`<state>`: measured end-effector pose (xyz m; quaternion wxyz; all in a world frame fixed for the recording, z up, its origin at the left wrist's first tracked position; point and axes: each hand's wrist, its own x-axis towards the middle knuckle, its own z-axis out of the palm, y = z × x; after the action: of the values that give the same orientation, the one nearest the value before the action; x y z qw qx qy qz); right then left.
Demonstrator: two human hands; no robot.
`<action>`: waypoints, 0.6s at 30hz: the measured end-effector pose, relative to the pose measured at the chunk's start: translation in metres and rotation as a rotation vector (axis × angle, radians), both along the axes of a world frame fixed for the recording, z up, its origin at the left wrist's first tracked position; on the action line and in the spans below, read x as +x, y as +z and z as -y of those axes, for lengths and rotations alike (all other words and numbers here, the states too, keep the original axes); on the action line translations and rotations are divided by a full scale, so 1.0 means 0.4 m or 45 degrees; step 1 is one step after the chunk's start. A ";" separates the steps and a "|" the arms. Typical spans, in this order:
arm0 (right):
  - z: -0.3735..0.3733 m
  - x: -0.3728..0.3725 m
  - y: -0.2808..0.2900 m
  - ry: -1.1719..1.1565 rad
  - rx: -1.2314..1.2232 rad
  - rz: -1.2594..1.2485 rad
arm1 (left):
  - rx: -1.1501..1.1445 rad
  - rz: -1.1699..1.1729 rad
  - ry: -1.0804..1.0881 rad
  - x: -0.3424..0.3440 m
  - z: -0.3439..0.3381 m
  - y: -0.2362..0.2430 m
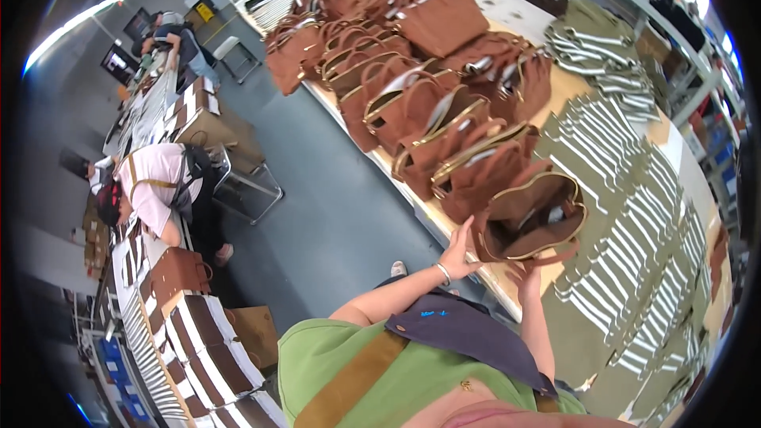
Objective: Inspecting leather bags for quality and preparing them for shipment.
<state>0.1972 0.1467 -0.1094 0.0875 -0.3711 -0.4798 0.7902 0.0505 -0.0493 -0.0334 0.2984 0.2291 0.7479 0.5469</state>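
A brown handbag (490,239) with a gold-edged, wide-open mouth stands at the near end of a row, on the table's edge. Its dark lining shows inside, and a strap hangs across its near side. My left hand (458,254), with a bracelet at the wrist, holds the bag's left side, fingers against the brown wall. At the near side my right hand (525,276) grips the bag by its lower edge near the strap; part of its fingers is hidden behind the strap.
More brown handbags (444,111) crowd the long table beyond. Olive pieces with white strips (634,246) cover its right side. Across the grey floor (317,214), people work at another bench, one in a pink shirt (154,182). Dark brown and white stacks (210,349) stand lower left.
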 end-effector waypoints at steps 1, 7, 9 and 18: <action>0.016 -0.012 0.033 -0.078 -0.034 0.027 | 0.010 -0.010 0.032 -0.018 0.027 -0.024; 0.072 0.011 -0.013 0.110 0.147 0.250 | -0.388 0.040 0.197 -0.183 0.338 -0.245; 0.159 -0.041 0.074 0.293 0.178 0.333 | -0.712 0.218 0.334 -0.201 0.540 -0.400; 0.487 -0.432 0.043 1.063 0.547 0.313 | -1.664 0.601 -0.383 0.044 1.298 -0.722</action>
<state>0.0244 -0.0480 -0.0920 -0.2196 -0.2110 -0.7467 0.5913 0.0683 -0.5685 -0.3223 0.6013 -0.0206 0.7984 -0.0256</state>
